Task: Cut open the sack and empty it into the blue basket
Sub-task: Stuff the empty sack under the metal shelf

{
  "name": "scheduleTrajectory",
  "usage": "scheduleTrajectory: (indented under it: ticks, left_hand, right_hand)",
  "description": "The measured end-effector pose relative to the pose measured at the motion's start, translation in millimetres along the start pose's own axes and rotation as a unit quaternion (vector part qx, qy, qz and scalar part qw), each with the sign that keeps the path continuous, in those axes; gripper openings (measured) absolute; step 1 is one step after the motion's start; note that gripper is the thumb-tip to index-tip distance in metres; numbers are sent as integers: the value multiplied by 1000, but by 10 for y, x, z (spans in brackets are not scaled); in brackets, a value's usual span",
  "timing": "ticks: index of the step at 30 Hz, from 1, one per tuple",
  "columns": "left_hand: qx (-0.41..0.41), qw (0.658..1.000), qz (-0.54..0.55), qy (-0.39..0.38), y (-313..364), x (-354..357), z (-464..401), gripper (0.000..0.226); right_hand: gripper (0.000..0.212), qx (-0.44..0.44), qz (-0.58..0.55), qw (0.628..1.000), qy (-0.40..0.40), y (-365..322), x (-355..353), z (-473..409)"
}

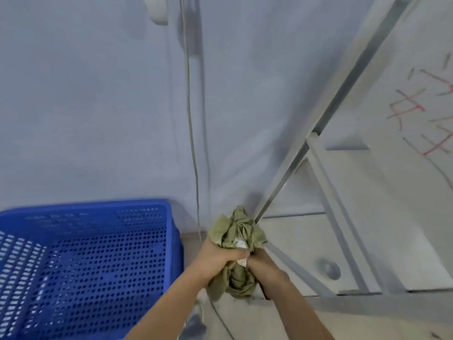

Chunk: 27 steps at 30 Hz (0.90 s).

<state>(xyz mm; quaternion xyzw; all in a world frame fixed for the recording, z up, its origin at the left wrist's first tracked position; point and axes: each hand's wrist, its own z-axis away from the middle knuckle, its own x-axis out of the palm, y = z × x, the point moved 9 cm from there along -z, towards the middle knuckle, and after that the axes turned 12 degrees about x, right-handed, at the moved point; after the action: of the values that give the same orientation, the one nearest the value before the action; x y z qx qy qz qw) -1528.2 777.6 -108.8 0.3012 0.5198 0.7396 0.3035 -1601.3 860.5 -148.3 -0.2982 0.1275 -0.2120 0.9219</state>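
- Sack (236,241), olive-green and bunched at its neck, sits low in the middle of the view, just to the right of the blue basket and apart from it.
- Its gathered top fans out in crumpled folds above both hands, and more green cloth hangs in folds below them.
- A small white tag or label with red print shows at the neck, between the two hands; its text is too small to read.
- Left hand (220,256) has its grip clamped around the sack's neck from the left, fingers curled over the cloth.
- Right hand (263,265) has its grip clamped on the sack just below and to the right, touching the left hand.
- Blue basket (169,241), perforated plastic, fills the lower left; nothing shows inside the visible part.
- A thin cable (190,119) runs down the pale grey wall (85,106) behind, between basket and sack.
- A grey metal frame (328,182) slants along the right, beside a white board (416,99) with red marks.
- The view is blurred throughout.
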Motion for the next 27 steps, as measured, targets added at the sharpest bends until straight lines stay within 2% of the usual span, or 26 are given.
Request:
scheduleTrajectory:
  ticks: [2, 4, 6, 7, 9, 11, 12, 13, 14, 15, 17, 18, 21, 25, 27]
  left_hand:
    - [-62, 994, 77, 56, -384, -141, -220, 34]
    - [-127, 973, 164, 103, -740, -260, -378, 48]
    - [-165, 956, 211, 117, -986, -252, -483, 69]
    - [-169, 953, 224, 118, -1068, -202, -545, 68]
    - [-181, 943, 250, 121, -1245, -68, -632, 48]
    - [-187, 939, 247, 151, -1421, -42, -746, 38]
    - [-183, 938, 243, 166, -1521, -53, -820, 38]
    - [-178, 937, 244, 177, -1637, -57, -895, 36]
    - [-174, 937, 248, 173, -1752, -37, -973, 30]
    - [-175, 939, 260, 144, -1883, 37, -1059, 26]
    - [-189, 934, 292, 84, -2167, 196, -1220, 24]
    - [-196, 931, 298, 73, -2356, 222, -1304, 23]
    - [-203, 931, 299, 46, -2938, 205, -1615, 22]
    - [-234, 942, 240, 19, -3767, 64, -2017, 28]
    - [-249, 950, 188, 22, -4199, -72, -2158, 27]
  right_hand:
    - [31, 33, -78, 995, -60, 111, 15, -161]
    - [62, 53, -141, 983, -101, 190, -11, -288]
    - [75, 58, -151, 984, -80, 276, -160, -435]
    - [74, 60, -156, 984, -60, 326, -227, -506]
    - [57, 58, -146, 987, 29, 362, -433, -598]
    - [28, 45, -63, 978, 192, 452, -804, -709]
    - [26, 49, -20, 964, 261, 489, -946, -738]
    - [37, 50, -2, 959, 278, 539, -1011, -830]
    - [50, 54, -16, 970, 238, 612, -992, -1004]
    - [61, 58, -53, 983, 166, 734, -916, -1220]
    - [66, 83, -95, 991, 41, 924, -714, -1626]
    - [64, 93, -100, 991, 8, 1018, -656, -1827]
    - [69, 89, -136, 986, -20, 1265, -618, -2422]
    - [41, 87, -164, 983, -13, 1677, -633, -3250]
    - [52, 100, -175, 980, -1, 2008, -577, -3693]
